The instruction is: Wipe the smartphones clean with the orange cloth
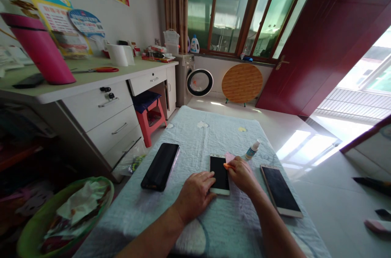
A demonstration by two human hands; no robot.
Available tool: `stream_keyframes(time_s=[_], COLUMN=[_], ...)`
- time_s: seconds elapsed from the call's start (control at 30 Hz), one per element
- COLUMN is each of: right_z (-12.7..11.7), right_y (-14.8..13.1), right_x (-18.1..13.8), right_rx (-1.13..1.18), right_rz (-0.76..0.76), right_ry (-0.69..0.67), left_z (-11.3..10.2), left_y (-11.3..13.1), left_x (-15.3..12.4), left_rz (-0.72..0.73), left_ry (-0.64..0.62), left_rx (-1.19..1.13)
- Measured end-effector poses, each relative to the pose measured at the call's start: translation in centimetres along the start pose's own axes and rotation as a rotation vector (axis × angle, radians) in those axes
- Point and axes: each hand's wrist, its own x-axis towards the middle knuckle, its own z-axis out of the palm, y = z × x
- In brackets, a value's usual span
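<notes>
A white-framed smartphone (219, 176) with a dark screen lies flat on the cloth-covered table, between my hands. My left hand (197, 193) grips its lower left side, fingertips over the edge of the screen and thumb near the bottom corner. Pinched in my right hand (242, 172) is a small orange piece (227, 166), touching the phone's right edge; most of it is hidden by my fingers. Pink cloth (229, 157) shows under and behind that hand. Just beyond stands a small spray bottle (252, 150) with a blue label.
A black smartphone (161, 166) lies to the left, a white-and-gold one (281, 191) to the right, near the table edge. The light-blue quilted tablecloth (207, 132) has cloud patterns. At left are a green waste basket (108, 193), a red stool (149, 125) and a desk (100, 103).
</notes>
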Motion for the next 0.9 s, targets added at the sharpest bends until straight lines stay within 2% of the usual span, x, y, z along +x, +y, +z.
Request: stream_keyframes(time_s=[0.1,0.2,0.27,0.4,0.47,0.63,0.9], right_z=[-1.0,-1.6,-1.5,-0.4,0.2,1.1,0.7], right_y=[0.0,0.3,0.6,1.1,1.1,0.4,0.3], right_x=[-0.8,-1.0,-0.8,0.3,0.8,1.5,0.4], right_rx=[0.063,0.151,0.172,0.102,0.042,-0.063,0.042], right_rz=[-0.062,-0.053,-0.028,0.040,0.074,0.079,0.035], right_ry=[-0.080,-0.144,-0.084,0.175,0.220,0.171,0.038], left_z=[0.0,-0.1,-0.1,-0.1,-0.1,-0.1,-0.2], left_y=[-0.1,-0.1,-0.1,0.0,0.0,0.0,0.2], left_x=[0.0,0.1,0.1,0.1,0.1,0.1,0.2], left_rz=[0.001,0.005,0.007,0.007,0.003,0.006,-0.003], left_ry=[0.006,0.008,0.006,0.006,0.005,-0.004,0.000], left_rx=[0.004,0.007,0.010,0.018,0.022,0.029,0.027])
